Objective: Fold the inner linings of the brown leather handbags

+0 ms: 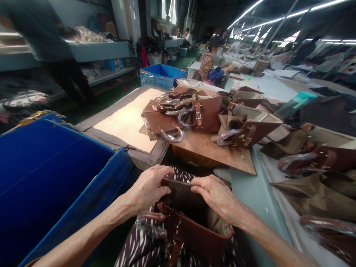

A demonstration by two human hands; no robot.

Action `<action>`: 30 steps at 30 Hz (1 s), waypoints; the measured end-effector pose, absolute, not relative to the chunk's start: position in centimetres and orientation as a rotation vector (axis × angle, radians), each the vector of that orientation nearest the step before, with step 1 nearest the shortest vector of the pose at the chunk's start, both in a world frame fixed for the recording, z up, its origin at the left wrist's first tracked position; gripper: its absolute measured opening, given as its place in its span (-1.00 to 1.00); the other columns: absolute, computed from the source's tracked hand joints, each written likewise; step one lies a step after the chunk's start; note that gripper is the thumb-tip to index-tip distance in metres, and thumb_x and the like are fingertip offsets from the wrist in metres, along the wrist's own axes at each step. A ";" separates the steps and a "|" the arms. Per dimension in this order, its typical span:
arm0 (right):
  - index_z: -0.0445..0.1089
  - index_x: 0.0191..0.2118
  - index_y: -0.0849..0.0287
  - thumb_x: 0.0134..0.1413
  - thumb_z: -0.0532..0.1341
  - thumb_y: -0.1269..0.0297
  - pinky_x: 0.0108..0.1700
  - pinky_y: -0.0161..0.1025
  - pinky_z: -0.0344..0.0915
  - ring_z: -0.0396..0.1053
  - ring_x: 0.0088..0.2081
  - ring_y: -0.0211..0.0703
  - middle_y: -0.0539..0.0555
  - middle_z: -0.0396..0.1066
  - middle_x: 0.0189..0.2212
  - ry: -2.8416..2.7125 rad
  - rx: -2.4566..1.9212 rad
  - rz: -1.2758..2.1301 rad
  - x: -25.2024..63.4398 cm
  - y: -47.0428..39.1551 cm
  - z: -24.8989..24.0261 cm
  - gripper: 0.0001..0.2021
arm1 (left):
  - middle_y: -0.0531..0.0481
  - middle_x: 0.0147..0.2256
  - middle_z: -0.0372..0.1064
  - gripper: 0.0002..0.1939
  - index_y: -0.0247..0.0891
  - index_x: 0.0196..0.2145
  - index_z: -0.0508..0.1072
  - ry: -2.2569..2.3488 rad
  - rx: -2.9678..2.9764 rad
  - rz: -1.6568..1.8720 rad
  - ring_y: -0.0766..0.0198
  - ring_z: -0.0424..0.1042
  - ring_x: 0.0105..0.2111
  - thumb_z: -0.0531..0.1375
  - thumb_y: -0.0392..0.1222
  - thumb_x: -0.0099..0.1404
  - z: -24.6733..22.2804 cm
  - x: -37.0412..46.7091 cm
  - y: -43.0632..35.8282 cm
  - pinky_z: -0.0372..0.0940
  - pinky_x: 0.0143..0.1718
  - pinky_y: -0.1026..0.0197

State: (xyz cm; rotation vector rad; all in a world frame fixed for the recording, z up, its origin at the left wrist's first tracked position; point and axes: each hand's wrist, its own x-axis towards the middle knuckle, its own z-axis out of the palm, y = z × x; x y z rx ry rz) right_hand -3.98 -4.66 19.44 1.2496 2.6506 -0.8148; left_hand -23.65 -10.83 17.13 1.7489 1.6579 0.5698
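A brown handbag [200, 237] rests on my lap with its mouth open toward me, showing a dark olive lining. My left hand [151, 185] grips the far rim at its left corner, thumb inside and fingers over the edge. Further right on that same rim, my right hand [211, 191] pinches the edge between thumb and fingers. A plastic-wrapped handle [152, 222] hangs out on the bag's left side. Metal fittings and a strap show on the near panel. The bag's bottom is hidden in shadow.
Several similar brown bags [208, 111] sit on a brown board [211, 148] ahead, with more bags [333, 148] on the table at right. A large blue bin [55, 167] stands at left, another blue crate [161, 74] farther off. People work in the background; one stands at upper left.
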 end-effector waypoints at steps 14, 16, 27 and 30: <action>0.29 -0.56 0.12 0.12 0.04 0.29 -0.44 -0.33 -0.06 0.24 -0.48 -0.28 -0.08 0.32 -0.61 2.659 1.248 -0.732 -4.2 -4.8 18.9 -0.74 | 0.10 -0.51 0.32 -0.85 -0.25 -0.44 0.51 1.531 1.546 0.605 0.33 0.29 -0.45 0.17 -0.21 0.01 15.1 -23.6 -9.5 0.14 -0.47 0.35; 0.31 -0.55 0.12 0.13 0.04 0.27 -0.44 -0.33 -0.05 0.25 -0.47 -0.27 -0.07 0.33 -0.60 2.658 1.235 -0.713 -4.2 -4.9 18.9 -0.74 | 0.12 -0.56 0.31 -0.84 -0.28 -0.45 0.50 1.538 1.404 0.591 0.34 0.27 -0.51 0.17 -0.19 -0.01 14.8 -23.6 -9.6 0.13 -0.53 0.35; 0.42 -0.39 0.06 0.12 0.06 0.26 -0.41 -0.33 0.00 0.33 -0.42 -0.23 -0.02 0.45 -0.48 2.692 1.059 -0.727 -6.2 -4.9 19.4 -0.80 | 0.14 -0.63 0.25 -0.85 -0.30 -0.49 0.48 1.498 1.190 0.663 0.40 0.20 -0.60 0.21 -0.19 -0.05 14.0 -23.1 -10.3 0.05 -0.61 0.37; 0.42 -0.38 0.06 0.14 0.03 0.26 -0.36 -0.35 0.05 0.33 -0.38 -0.25 -0.04 0.45 -0.46 2.699 1.029 -0.893 -6.7 -5.1 19.5 -0.77 | 0.14 -0.61 0.26 -0.84 -0.30 -0.48 0.48 1.467 1.184 0.678 0.40 0.20 -0.59 0.20 -0.17 -0.03 14.0 -23.1 -10.5 0.04 -0.60 0.37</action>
